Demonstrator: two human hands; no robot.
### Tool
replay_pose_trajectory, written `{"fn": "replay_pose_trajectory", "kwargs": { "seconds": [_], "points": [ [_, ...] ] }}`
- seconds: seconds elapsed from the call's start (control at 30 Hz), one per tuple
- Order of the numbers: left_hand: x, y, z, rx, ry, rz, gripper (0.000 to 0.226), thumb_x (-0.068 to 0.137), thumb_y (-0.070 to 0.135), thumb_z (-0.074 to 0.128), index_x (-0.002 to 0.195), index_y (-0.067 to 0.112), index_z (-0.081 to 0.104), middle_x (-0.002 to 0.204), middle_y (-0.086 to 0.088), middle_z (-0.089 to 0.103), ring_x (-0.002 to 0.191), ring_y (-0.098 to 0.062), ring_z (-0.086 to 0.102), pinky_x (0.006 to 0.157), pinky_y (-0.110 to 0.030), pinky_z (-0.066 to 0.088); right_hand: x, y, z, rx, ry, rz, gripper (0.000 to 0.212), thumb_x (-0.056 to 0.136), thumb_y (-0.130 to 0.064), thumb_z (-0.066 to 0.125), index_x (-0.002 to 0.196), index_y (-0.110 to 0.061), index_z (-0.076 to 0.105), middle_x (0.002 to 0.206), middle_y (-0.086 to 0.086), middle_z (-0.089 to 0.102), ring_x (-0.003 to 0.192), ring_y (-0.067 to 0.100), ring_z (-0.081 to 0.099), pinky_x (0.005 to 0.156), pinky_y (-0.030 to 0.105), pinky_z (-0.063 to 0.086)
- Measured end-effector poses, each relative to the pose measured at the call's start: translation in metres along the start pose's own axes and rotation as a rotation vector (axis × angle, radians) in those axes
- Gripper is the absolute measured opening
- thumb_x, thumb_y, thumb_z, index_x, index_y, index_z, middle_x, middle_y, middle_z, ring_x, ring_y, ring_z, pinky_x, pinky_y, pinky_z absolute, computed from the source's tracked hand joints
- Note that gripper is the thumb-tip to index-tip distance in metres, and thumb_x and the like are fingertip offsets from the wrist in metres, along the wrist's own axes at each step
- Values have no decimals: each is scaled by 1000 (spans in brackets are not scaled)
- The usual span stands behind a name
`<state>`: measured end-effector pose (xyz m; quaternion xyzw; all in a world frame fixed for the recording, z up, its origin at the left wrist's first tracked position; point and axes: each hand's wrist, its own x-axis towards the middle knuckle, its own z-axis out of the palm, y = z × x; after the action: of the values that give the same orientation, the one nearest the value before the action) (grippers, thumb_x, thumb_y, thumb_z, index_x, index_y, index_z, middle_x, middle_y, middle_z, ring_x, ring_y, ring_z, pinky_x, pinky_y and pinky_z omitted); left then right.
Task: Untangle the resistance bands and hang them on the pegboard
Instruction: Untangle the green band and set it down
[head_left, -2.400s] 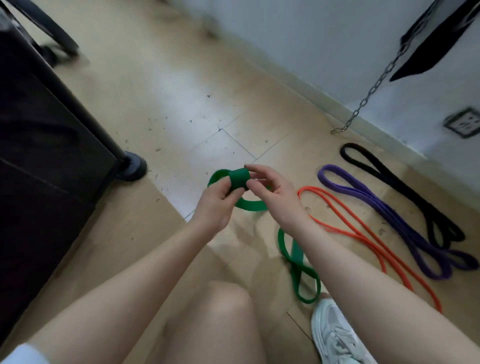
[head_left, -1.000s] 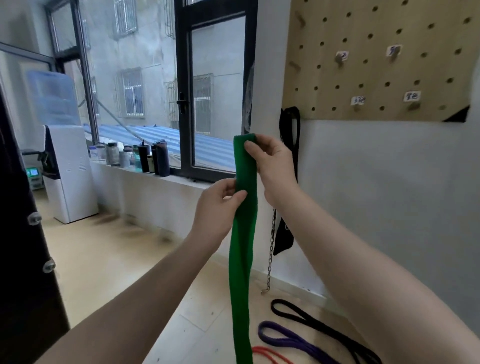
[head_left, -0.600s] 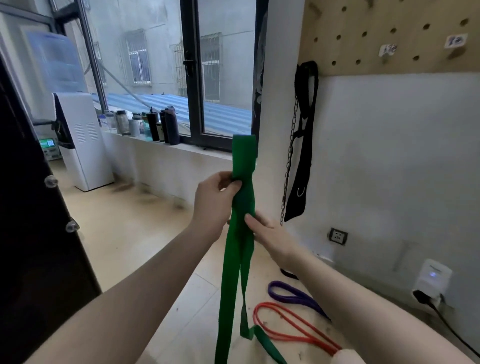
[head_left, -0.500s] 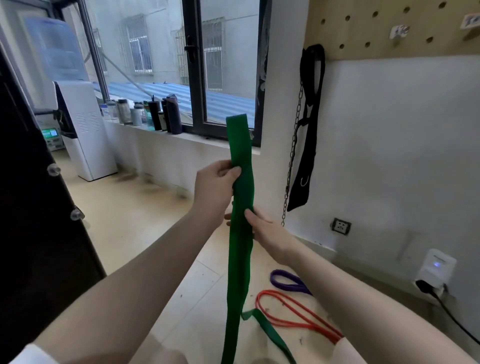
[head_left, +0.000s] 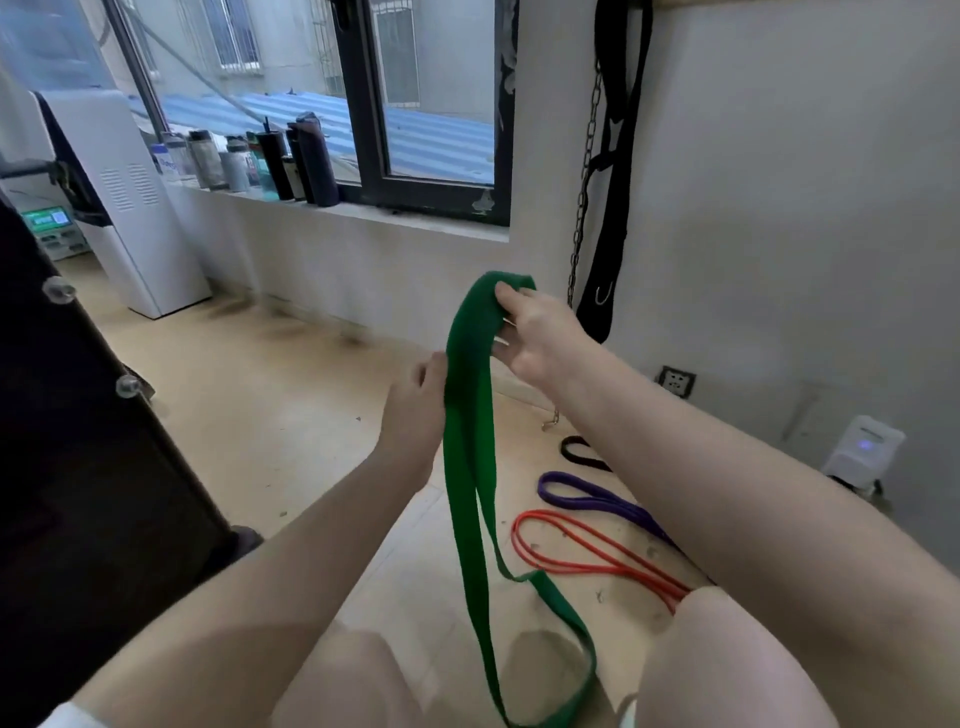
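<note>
Between our two hands hangs the green band (head_left: 470, 467): its top fold drapes over the fingers of our right hand (head_left: 535, 338), which curl around it and hold it at the highest point, while our left hand (head_left: 418, 402) sits lower and to the left, fingers bent against the band's left edge, pinching it just below the fold. From there both strands drop together toward the floor (head_left: 291, 415), part, and close again in a loop near our knees at the bottom of the view.

We count four bands: the green one in our grip and three lying on the floor to the right, well apart from our hands, namely a red band (head_left: 587, 551), a purple band (head_left: 597, 499) beside it, and a black band (head_left: 579, 452) nearest the wall, partly hidden behind our right forearm. One black strap (head_left: 613, 171) and one chain (head_left: 584, 161) hang on the wall behind our right hand.

Both our arms reach forward, the right raised higher than the left, wrists bent inward toward the band
</note>
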<state>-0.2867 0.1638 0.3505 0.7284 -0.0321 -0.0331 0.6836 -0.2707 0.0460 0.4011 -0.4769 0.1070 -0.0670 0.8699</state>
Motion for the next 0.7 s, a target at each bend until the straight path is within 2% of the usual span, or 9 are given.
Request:
{"fn": "replay_pose_trajectory", "kwargs": {
  "seconds": [0.07, 0.17, 0.23, 0.3, 0.37, 0.43, 0.5, 0.57, 0.7],
  "points": [
    [-6, -13, -2, 26, -11, 132, 27, 96, 26, 45, 120, 15, 53, 107, 9, 62, 100, -5, 59, 79, -14, 48, 6, -8, 7, 111, 33, 15, 7, 94, -10, 52, 89, -5, 55, 81, 10, 61, 72, 21, 61, 53, 31, 56],
    [-1, -6, 2, 83, -4, 268, 40, 88, 22, 59, 127, 19, 49, 119, 5, 62, 109, -12, 58, 90, -27, 50, 7, -12, 22, 197, -42, 6, 9, 91, -11, 57, 93, -2, 56, 77, 10, 65, 71, 21, 63, 50, 30, 57],
    [2, 5, 9, 148, 82, 323, 38, 83, 22, 66, 118, 17, 52, 106, 6, 62, 98, -13, 59, 85, -26, 50, 7, -14, 30, 214, -97, 1, 16, 90, -14, 59, 100, -2, 57, 79, 10, 67, 74, 20, 65, 54, 30, 58],
    [2, 15, 14, 193, 167, 347, 24, 84, 23, 66, 103, 16, 52, 90, 6, 58, 83, -11, 58, 75, -23, 50, 7, -18, 36, 169, -133, -20, 14, 90, -18, 60, 97, -5, 58, 84, 9, 67, 79, 19, 65, 60, 28, 59],
    [2, 18, 14, 197, 190, 346, 20, 86, 24, 63, 100, 16, 52, 84, 6, 56, 81, -11, 57, 72, -23, 51, 7, -24, 38, 107, -136, -68, 9, 91, -17, 58, 92, -9, 59, 87, 8, 66, 81, 19, 64, 66, 28, 58],
    [2, 16, 8, 195, 148, 353, 30, 84, 24, 65, 111, 16, 53, 92, 6, 59, 89, -13, 59, 73, -22, 50, 10, -31, 33, 26, -111, -140, 9, 93, -13, 55, 99, -9, 57, 90, 8, 65, 83, 19, 63, 70, 29, 57],
    [-1, 12, 0, 223, 103, 379, 47, 81, 23, 69, 124, 16, 52, 107, 5, 61, 95, -12, 59, 80, -26, 54, 13, -37, 23, -68, -81, -194, 18, 94, -10, 52, 112, -8, 56, 94, 8, 64, 85, 20, 63, 70, 30, 54],
    [-4, 11, -6, 309, 83, 425, 52, 79, 23, 71, 127, 16, 51, 114, 3, 62, 98, -14, 61, 85, -30, 54, 16, -37, 13, -102, -57, -202, 24, 95, -10, 50, 119, -7, 55, 96, 8, 64, 88, 21, 62, 70, 31, 53],
    [-10, 14, -8, 335, 51, 436, 50, 77, 20, 73, 123, 14, 54, 116, -1, 64, 96, -15, 62, 83, -26, 54, 16, -28, 5, -40, -55, -175, 17, 96, -12, 48, 111, -12, 57, 87, 5, 62, 79, 19, 59, 68, 30, 50]
  ]
}}
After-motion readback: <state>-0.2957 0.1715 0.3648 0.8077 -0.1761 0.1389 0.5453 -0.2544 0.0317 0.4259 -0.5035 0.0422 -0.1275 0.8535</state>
